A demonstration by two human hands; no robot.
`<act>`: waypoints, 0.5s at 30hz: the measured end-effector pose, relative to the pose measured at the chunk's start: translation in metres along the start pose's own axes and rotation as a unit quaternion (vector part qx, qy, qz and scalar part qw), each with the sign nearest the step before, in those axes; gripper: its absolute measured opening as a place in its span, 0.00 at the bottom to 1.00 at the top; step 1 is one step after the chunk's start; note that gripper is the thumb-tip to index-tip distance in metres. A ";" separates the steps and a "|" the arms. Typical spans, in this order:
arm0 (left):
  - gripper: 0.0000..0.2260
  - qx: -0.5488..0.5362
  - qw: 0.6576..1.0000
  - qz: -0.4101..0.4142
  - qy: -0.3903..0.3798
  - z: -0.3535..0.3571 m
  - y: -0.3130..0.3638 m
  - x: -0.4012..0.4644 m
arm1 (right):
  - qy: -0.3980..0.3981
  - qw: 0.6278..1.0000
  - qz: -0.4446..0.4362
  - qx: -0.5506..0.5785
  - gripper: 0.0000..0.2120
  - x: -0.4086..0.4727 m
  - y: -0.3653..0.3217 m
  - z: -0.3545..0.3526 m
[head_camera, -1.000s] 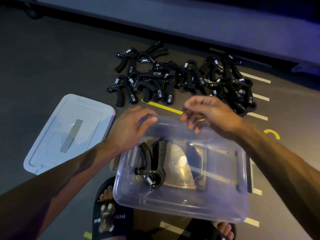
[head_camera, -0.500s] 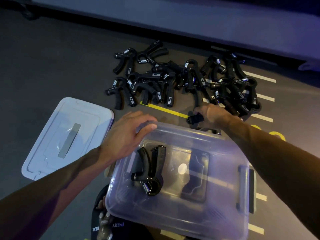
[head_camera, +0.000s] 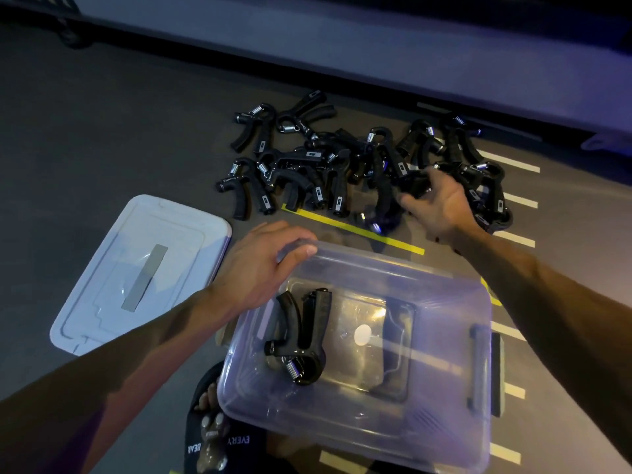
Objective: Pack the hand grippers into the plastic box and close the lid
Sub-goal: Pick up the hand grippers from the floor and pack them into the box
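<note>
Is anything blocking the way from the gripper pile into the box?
Nothing visible: the plastic box is open, its lid lies aside, and one hand gripper inside leaves room. The left hand holds only the rim.

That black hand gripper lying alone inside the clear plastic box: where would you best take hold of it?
Probably by its two handles, reaching down from above. The black hand gripper lies flat on the floor of the clear plastic box, handles pointing away from the person and close together, the spring end nearest; the box top is open.
</note>
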State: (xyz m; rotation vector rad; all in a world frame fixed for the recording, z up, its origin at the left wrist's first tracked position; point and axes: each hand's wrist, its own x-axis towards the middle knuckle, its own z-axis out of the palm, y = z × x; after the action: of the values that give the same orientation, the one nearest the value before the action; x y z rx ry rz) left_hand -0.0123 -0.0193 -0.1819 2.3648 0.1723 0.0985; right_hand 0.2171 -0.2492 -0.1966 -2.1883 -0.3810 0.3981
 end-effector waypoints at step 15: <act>0.10 0.017 1.000 0.014 0.008 -0.002 0.004 0.000 | -0.412 0.893 0.165 0.072 0.01 -0.152 -0.072 0.032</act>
State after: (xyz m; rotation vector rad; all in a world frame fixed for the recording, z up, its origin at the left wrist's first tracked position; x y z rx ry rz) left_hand -0.0124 -0.0210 -0.1778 2.4013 0.1504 0.1285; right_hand 0.0578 -0.2459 -0.1354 -1.8371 -0.4060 1.5111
